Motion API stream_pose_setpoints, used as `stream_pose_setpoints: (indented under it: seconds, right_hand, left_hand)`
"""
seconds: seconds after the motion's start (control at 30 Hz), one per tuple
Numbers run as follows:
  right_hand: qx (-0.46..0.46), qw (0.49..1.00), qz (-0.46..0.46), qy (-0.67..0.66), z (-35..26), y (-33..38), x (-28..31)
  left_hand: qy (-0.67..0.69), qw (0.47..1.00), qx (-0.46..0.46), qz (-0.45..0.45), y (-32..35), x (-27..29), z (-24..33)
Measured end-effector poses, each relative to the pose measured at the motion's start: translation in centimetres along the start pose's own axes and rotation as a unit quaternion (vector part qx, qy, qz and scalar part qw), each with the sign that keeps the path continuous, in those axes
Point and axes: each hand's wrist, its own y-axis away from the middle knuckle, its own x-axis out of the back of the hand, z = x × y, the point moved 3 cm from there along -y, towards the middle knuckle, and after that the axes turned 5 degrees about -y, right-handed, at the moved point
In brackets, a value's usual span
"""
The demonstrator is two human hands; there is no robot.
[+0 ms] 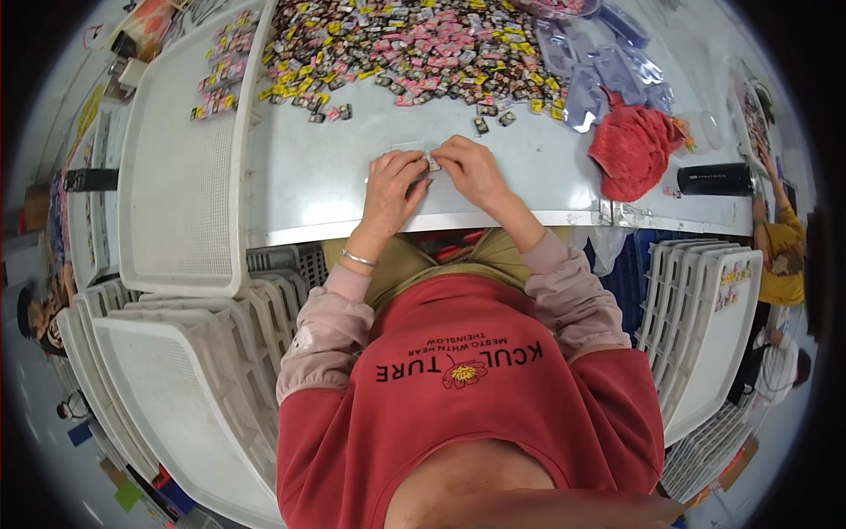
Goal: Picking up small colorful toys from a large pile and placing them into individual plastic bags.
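Two hands meet near the worktop's (308, 185) front edge, the left hand (394, 188) and the right hand (473, 172) both pinching one small piece (433, 163) between their fingertips. To the left, a white tray (181, 176) carries pink and yellow packs (225, 75) toward its far end. Beyond the hands spreads a loose heap (423, 44) of tiny coloured pieces, with grey-blue plastic trays (608, 70) bunched beside it.

Bright, cool, even light washes over us, seemingly from overhead, laying a soft sheen on the smooth pale-grey table (308, 167) and sharp glints on the translucent lilac plastic trays (615, 72); shadows are faint, and toward the view's dark, round border straight edges bow and details blur
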Motion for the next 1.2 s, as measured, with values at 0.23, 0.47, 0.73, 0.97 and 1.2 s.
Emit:
stream_pose_setpoints:
  seconds: [0.23, 0.47, 0.73, 0.97, 1.2]
  right_hand:
    - [-0.15, 0.978, 0.129, 0.062, 6.6, -0.3, 6.8]
    - [-0.162, 0.974, 0.138, -0.082, 8.5, 0.2, 6.8]
    - [-0.31, 0.825, 0.023, -0.472, 3.7, -1.7, 4.4]
    - [-0.186, 0.924, -0.049, -0.331, 2.1, -4.7, -2.1]
    - [-0.151, 0.981, -0.088, -0.085, -0.2, -5.4, -4.0]
  left_hand:
    - [0.026, 0.994, 0.049, 0.089, -0.2, 2.0, -0.1]
    - [0.004, 0.972, 0.165, 0.166, 1.2, 4.4, -3.1]
    - [0.031, 0.971, 0.183, 0.151, 1.5, 4.4, -3.6]
    - [-0.033, 0.994, 0.067, 0.075, 1.1, 3.6, -1.5]
    - [-0.043, 0.997, 0.049, 0.038, 2.0, 2.6, -1.6]
